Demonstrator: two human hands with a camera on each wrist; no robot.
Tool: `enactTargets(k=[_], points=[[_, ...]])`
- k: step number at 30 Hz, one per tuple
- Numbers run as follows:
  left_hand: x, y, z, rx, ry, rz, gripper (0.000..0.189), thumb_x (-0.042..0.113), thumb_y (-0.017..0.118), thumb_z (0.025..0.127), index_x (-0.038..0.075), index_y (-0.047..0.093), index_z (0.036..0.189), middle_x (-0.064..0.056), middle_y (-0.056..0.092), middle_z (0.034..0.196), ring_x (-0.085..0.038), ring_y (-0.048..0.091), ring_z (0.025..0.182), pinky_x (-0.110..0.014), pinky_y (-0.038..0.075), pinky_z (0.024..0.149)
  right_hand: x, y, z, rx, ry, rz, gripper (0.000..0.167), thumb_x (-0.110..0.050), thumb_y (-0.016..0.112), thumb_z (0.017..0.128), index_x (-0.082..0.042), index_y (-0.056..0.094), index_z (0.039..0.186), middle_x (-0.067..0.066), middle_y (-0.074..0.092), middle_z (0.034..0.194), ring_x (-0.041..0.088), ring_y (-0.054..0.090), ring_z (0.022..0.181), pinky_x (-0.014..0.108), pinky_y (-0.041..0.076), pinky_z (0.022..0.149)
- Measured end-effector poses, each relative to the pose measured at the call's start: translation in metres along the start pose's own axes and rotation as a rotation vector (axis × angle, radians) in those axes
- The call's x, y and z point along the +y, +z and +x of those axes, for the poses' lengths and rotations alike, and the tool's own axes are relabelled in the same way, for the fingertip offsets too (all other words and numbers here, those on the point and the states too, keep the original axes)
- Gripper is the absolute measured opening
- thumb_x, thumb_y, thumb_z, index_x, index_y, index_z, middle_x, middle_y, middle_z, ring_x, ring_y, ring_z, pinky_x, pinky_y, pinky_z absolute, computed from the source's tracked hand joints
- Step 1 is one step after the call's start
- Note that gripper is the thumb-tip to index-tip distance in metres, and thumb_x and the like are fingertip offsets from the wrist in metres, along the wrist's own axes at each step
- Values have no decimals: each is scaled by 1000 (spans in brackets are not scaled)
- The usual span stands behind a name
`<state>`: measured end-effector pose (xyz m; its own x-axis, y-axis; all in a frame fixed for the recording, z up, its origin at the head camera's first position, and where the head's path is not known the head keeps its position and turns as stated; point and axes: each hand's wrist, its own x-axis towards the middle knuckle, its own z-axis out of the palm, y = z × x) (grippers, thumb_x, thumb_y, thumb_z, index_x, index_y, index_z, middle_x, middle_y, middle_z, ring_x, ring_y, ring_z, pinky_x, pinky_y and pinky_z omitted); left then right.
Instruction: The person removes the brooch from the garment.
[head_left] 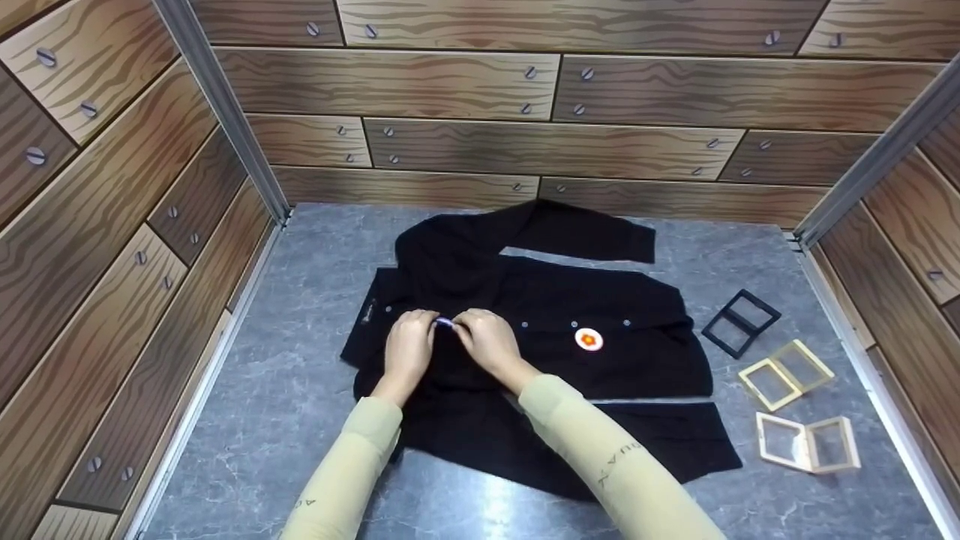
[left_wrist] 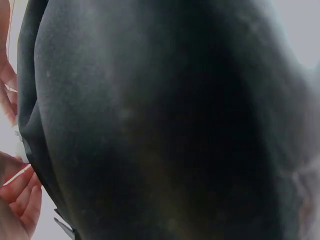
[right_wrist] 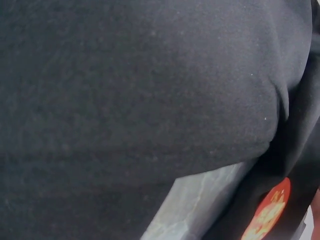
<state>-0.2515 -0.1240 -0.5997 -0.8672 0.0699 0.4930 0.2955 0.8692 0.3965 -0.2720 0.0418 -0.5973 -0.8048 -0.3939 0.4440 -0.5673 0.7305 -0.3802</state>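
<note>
"How are the hands set?"
"Close together. The left hand [head_left: 410, 341] and the right hand [head_left: 487, 339] both pinch a small purplish item [head_left: 444, 322], mostly covered by fingertips."
"And where's that?"
"Directly between them, over a black shirt [head_left: 637, 367] that spreads beneath and around both hands."
"What's beside them?"
"Right of the right hand, a round flower badge [head_left: 589, 340] lies on the shirt. Farther right are a black frame [head_left: 741, 322], a yellow frame [head_left: 787, 376] and a pale frame [head_left: 810, 448]."
</note>
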Motion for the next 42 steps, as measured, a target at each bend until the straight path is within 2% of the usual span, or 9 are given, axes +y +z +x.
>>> enactTargets(k=[12,18,26,32,42], points=[[-2,4,1,38,-18,-40,12,7,72,98,4,80,107,-12,81,104,-31,76,95,-44,61,87,0,1,3,-41,46,47,13,-15,68,103,-4,75,104,11,79,101,31,75,99,44,60,91],[-2,5,3,47,-15,-40,11,8,72,98,5,79,106,-12,81,100,-32,75,92,-44,61,85,1,1,5,-27,53,43,13,-14,67,103,-4,75,103,11,79,101,31,76,97,45,60,89],[-2,8,2,30,-31,-42,14,6,74,96,4,80,109,-12,81,103,-33,75,95,-45,61,87,0,2,5,-11,106,82,13,-15,68,102,-5,77,103,11,80,102,30,78,94,45,61,85],[-3,9,2,23,-43,-44,16,7,75,96,4,79,111,-13,81,105,-32,75,96,-45,61,87,0,4,5,-3,116,87,12,-15,70,101,-6,78,102,10,82,103,30,79,93,45,62,82],[-1,12,2,39,-25,-41,14,7,76,95,4,80,108,-11,79,100,-31,73,95,-44,60,86,1,3,8,-83,148,104,16,-12,68,100,-8,74,114,9,81,101,27,77,91,44,62,81]])
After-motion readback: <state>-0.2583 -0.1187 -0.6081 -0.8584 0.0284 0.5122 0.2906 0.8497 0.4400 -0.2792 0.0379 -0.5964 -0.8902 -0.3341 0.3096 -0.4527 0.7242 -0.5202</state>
